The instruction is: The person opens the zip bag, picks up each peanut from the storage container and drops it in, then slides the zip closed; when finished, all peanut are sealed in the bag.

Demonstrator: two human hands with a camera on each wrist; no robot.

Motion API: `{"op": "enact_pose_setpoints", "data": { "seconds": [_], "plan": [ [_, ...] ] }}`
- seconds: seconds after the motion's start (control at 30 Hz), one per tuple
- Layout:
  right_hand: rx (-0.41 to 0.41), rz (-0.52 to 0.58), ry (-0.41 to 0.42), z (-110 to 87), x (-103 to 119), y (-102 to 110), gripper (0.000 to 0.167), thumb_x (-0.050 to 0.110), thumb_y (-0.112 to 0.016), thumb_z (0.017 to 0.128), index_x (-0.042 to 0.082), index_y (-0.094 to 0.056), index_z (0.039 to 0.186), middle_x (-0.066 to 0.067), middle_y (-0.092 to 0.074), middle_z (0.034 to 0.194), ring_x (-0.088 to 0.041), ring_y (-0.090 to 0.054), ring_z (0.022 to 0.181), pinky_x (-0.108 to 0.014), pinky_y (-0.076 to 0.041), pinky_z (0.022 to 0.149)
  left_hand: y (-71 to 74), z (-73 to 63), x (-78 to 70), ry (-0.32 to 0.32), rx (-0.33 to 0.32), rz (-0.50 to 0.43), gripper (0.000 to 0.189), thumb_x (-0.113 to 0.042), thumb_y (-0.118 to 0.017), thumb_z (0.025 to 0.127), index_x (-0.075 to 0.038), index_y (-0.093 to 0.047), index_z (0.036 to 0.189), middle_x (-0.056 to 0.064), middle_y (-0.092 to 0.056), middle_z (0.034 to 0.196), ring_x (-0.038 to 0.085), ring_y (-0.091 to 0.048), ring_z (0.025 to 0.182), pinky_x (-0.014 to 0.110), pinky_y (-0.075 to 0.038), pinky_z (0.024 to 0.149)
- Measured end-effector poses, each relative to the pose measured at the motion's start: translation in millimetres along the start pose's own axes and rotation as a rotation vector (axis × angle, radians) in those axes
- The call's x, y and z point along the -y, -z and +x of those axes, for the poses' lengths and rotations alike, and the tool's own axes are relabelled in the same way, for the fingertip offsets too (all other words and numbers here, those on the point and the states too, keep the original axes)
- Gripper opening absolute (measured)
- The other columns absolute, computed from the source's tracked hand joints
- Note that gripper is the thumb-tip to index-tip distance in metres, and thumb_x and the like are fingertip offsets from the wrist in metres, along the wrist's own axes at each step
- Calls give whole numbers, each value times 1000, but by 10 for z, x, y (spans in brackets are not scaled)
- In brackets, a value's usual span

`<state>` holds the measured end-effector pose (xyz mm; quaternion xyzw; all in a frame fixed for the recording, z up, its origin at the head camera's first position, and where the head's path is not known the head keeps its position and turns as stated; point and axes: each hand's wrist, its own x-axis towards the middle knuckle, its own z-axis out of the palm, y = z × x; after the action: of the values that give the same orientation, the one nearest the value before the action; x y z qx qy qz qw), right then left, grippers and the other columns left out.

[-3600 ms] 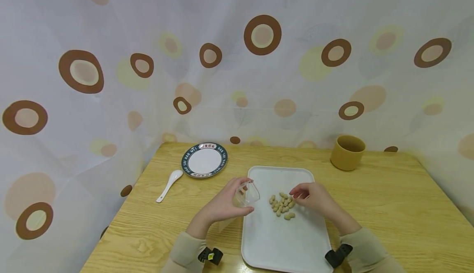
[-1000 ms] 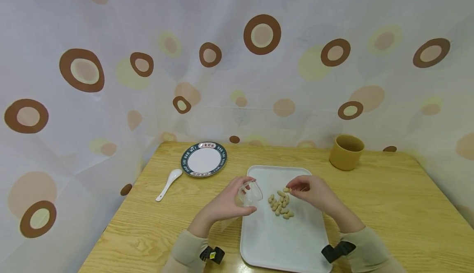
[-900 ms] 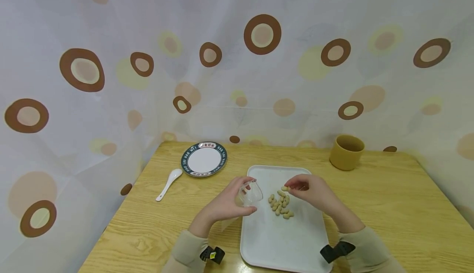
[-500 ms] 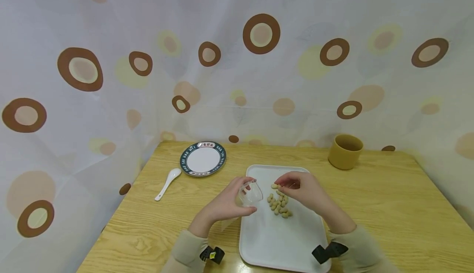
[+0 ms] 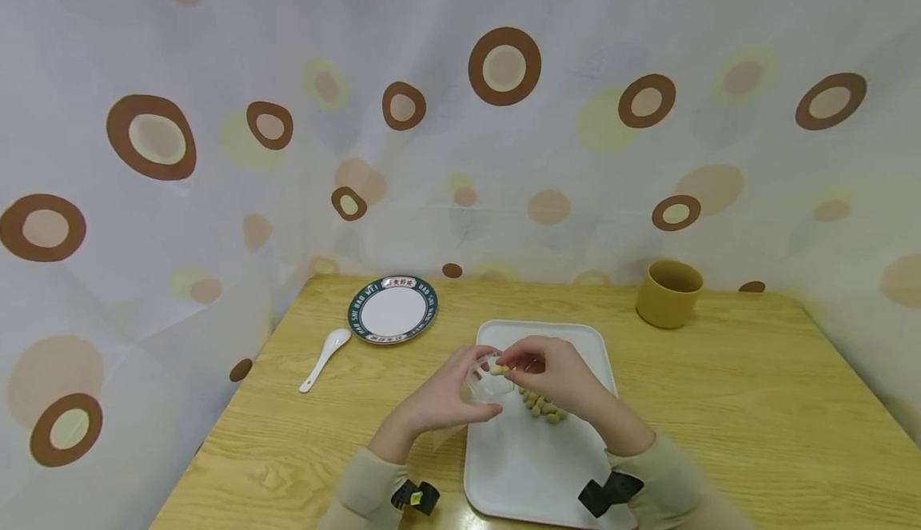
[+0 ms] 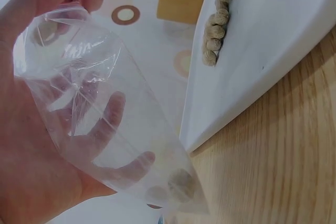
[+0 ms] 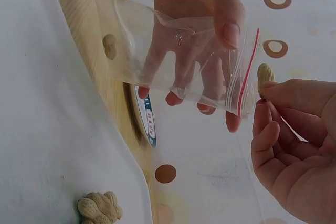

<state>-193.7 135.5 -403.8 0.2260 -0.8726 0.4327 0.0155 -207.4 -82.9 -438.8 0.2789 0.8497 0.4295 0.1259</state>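
In the head view, with twelve o'clock at the far edge, the right hand [image 5: 554, 366] is now bringing a single peanut [image 5: 499, 369] to the clear bag [image 5: 489, 386]; half a second ago that nut was hovering at twelve o'clock from the peanut pile [image 5: 540, 404], and now it is sitting at about ten. Thumb and fingertips are pinching it, while the other fingers are curling in behind.

The left hand [image 5: 442, 394] is staying almost where it was, gripping the bag between thumb and fingers and keeping the mouth spread toward the incoming nut. In the right wrist view the peanut is hanging just outside the red seal line [image 7: 249, 72], seemingly apart from the film. The work, I judge, is passing from picking to putting in, with this nut not yet inside.

At least one peanut [image 7: 109, 46] is already lying in the bag's bottom corner; through the blurred plastic in the left wrist view there may be a second, but I cannot tell. Most of the nuts are still resting on the white tray [image 5: 532, 466], while the mustard mug [image 5: 663, 306] is standing between one and two o'clock from it and the plate [image 5: 392, 312] is lying near ten.
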Motion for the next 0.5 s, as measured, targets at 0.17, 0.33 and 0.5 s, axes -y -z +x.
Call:
{"op": "enact_pose_setpoints", "data": {
  "seconds": [0.17,0.33,0.5],
  "plan": [
    [-3,-3,26,36,44,-70,11,7,-73,86,10,-74,96,0,-70,89,-7,-58,76,-21,-52,68,-2,-13,-5,0,-4,-5,79,-40,-73,82,-17,-37,148,5,-44,143,25,-47,128,51,-41,105],
    [-9,-3,40,46,75,-100,12,5,-72,86,8,-75,98,0,-71,89,-6,-58,75,-21,-52,67,3,-13,1,-5,-11,6,78,-40,-73,82,-18,-37,147,3,-45,140,21,-48,123,48,-44,102],
    [-19,-16,29,26,48,-83,12,5,-72,87,9,-74,98,0,-71,90,-6,-59,76,-21,-52,68,12,-15,6,-7,-15,19,77,-39,-73,82,-18,-38,147,3,-48,134,19,-50,119,43,-45,98]
  ]
}}
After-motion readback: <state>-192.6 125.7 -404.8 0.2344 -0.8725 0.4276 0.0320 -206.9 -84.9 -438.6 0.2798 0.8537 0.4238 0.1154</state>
